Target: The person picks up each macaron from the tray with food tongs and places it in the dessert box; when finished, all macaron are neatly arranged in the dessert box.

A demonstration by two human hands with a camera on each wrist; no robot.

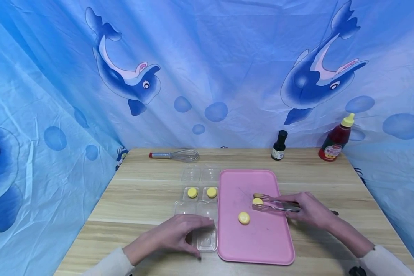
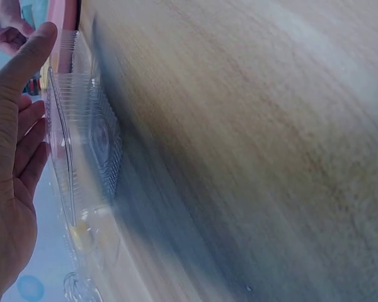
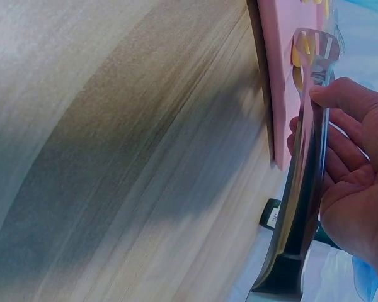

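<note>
My right hand (image 1: 309, 210) grips metal serving tongs (image 3: 307, 145) with dark handles. Their fork-shaped ends straddle a yellow macaron (image 1: 258, 201) on the pink tray (image 1: 255, 245). Another macaron (image 1: 243, 218) lies nearer the tray's middle. To the left of the tray, my left hand (image 1: 184, 232) arches beside the nearest clear plastic box (image 1: 207, 239), thumb and fingers spread, with fingertips at its rim in the left wrist view. The hand hides part of that box. Farther back, two yellow macarons, a left one (image 1: 192, 193) and a right one (image 1: 212, 192), sit in clear compartments.
Open clear lids (image 1: 191, 173) lie around the compartments left of the tray. A whisk (image 1: 176, 155) rests along the table's back edge. At the back right stand a small dark bottle (image 1: 279, 145) and a red sauce bottle (image 1: 336, 138). A dolphin-printed curtain (image 1: 207, 69) surrounds the table.
</note>
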